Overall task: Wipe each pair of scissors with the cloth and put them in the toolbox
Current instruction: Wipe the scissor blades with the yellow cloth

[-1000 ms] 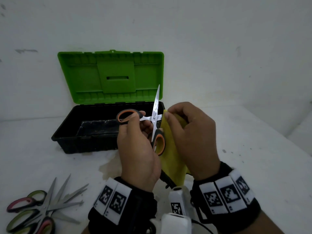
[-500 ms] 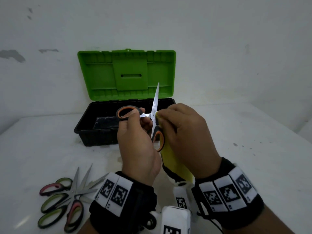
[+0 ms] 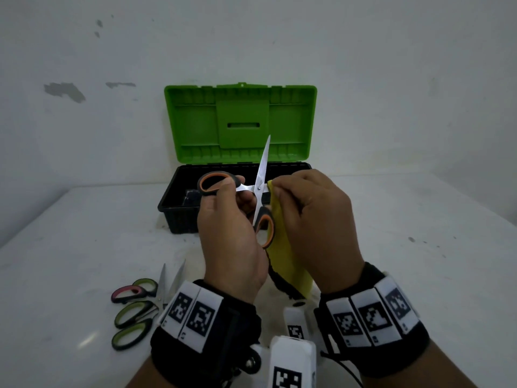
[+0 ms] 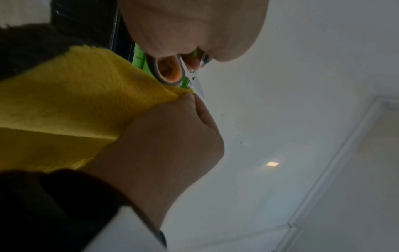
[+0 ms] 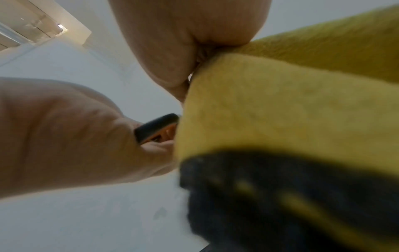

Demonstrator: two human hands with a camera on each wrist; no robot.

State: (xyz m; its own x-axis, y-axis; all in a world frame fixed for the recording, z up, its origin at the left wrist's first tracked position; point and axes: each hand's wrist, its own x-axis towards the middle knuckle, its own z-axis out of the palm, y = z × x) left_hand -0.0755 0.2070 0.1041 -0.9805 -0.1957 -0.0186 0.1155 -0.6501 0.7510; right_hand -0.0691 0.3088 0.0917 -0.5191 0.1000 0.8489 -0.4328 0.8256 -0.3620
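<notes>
My left hand (image 3: pixel 223 200) grips the orange-and-black scissors (image 3: pixel 261 175) by the handles, spread wide, with one blade pointing up in front of the toolbox. My right hand (image 3: pixel 279 189) pinches a yellow cloth (image 3: pixel 282 247) around the other blade, right beside the pivot. That blade is hidden by the cloth and fingers. The cloth hangs down between my wrists. In the left wrist view the orange handle loop (image 4: pixel 170 71) shows above the cloth (image 4: pixel 75 105). The toolbox (image 3: pixel 179 211) stands open behind my hands, its green lid (image 3: pixel 240 124) upright.
Several more scissors (image 3: pixel 137 312) with green and pink handles lie in a pile on the white table (image 3: pixel 84 233) at the near left. A wall runs close behind the toolbox. The table stretches out to the right of my hands.
My view has swung left, so the toolbox and the scissors pile sit further right in frame. The cloth pinch has shifted slightly by the pivot. My left hand's grip is unchanged.
</notes>
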